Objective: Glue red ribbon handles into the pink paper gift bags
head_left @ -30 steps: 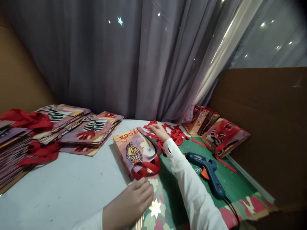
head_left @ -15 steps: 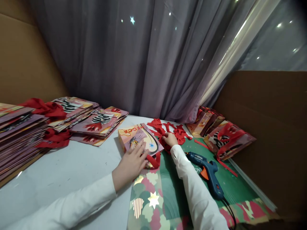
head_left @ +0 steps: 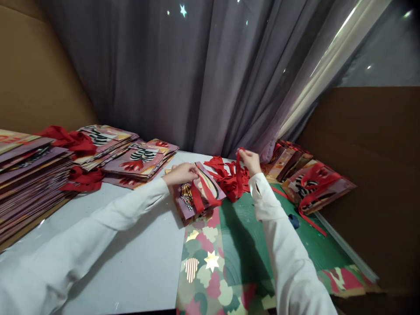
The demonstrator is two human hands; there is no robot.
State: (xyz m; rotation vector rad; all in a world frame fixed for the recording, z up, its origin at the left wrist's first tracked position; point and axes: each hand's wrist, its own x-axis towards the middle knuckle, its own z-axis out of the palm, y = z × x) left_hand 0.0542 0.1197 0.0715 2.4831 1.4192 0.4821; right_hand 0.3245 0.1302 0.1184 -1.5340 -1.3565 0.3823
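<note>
A printed paper bag (head_left: 187, 211) with a butterfly picture lies at the table's middle, over the edge of the green board. Above it my left hand (head_left: 181, 173) is closed, its fingertips pinching a red ribbon (head_left: 197, 197) that trails across the bag's face. My right hand (head_left: 250, 162) is raised to the right and pinches another red ribbon (head_left: 239, 175), which hangs down to a tangled ribbon pile (head_left: 223, 175). My right sleeve covers most of the blue glue gun; only a dark blue end (head_left: 294, 221) shows.
Tall stacks of flat printed bags (head_left: 33, 188) stand at left, with red ribbons (head_left: 70, 142) among them. Finished-looking bags with ribbon (head_left: 315, 186) lean at right. Cardboard walls (head_left: 367, 157) flank the table, and a grey curtain (head_left: 157, 78) hangs behind.
My left hand has risen off the bag's face and now pinches its ribbon. My right hand has lifted a ribbon up from the pile. The bag has turned slightly; my sleeve now covers the glue gun.
</note>
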